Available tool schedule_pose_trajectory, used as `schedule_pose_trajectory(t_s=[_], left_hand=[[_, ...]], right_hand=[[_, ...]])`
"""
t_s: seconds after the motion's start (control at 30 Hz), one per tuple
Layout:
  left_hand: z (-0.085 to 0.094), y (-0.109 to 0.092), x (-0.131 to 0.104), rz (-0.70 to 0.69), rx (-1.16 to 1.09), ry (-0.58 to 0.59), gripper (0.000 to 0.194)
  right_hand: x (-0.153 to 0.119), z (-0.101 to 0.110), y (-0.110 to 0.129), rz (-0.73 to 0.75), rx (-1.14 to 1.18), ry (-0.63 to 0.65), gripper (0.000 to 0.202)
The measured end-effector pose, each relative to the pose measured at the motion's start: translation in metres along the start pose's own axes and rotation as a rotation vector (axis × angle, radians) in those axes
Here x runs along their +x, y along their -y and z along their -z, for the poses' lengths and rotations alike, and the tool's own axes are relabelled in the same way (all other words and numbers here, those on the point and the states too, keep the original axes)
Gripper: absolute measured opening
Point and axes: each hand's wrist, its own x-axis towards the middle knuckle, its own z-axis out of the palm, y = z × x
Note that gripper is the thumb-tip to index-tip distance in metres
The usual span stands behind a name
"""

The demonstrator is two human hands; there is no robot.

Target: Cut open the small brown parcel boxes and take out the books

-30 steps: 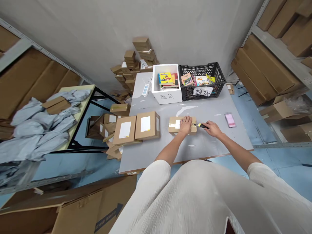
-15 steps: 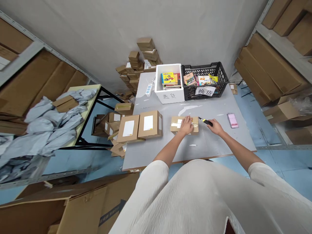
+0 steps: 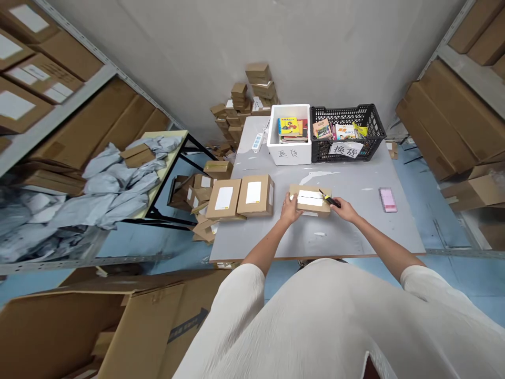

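Clock directions taken from the small box, 12 pointing at the wall.

Between 9 and 10, well apart: pale yellow table (image 3: 152, 196) bearing grey plastic mailing bags (image 3: 116, 181). At 9: two brown cardboard cartons with white labels (image 3: 255, 196), side by side on the grey rectangular worktable (image 3: 272, 237).

Left hand (image 3: 291, 209): at 8 to 9, forearm reaching in from 7. Fingers bent, gripping the near-left corner of the box.

Small brown oblong cardboard box (image 3: 294, 190), white label on top: flat on the worktable, between the hands. Between 11 and 12: white rectangular foam bin (image 3: 290, 156) holding books. At 1, beside the bin: black plastic lattice crate (image 3: 373, 145), also with books.

Black-and-yellow slim utility knife (image 3: 330, 200): blade pointing to 10, over the right part of the box top; blade contact cannot be told.

Right hand (image 3: 344, 209): at 3 to 4, forearm slanting in from 4. Grip closed round the knife handle.

At 3, right of that hand and apart: pink-screened phone (image 3: 388, 200), flat on the worktable.
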Motion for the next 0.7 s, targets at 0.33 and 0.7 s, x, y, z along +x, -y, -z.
schedule_pose_trajectory(t_s=[0.33, 0.7], left_hand=[[0.003, -0.022, -0.007, -0.138, 0.01, 0.045, 0.083], [-0.008, -0.039, 0.01, -0.036, -0.13, 0.066, 0.081]], right_hand=[[-0.009, 0.024, 0.001, -0.102, -0.06, -0.215, 0.047], [-0.015, 0.033, -0.025, -0.23, 0.086, -0.255, 0.045]])
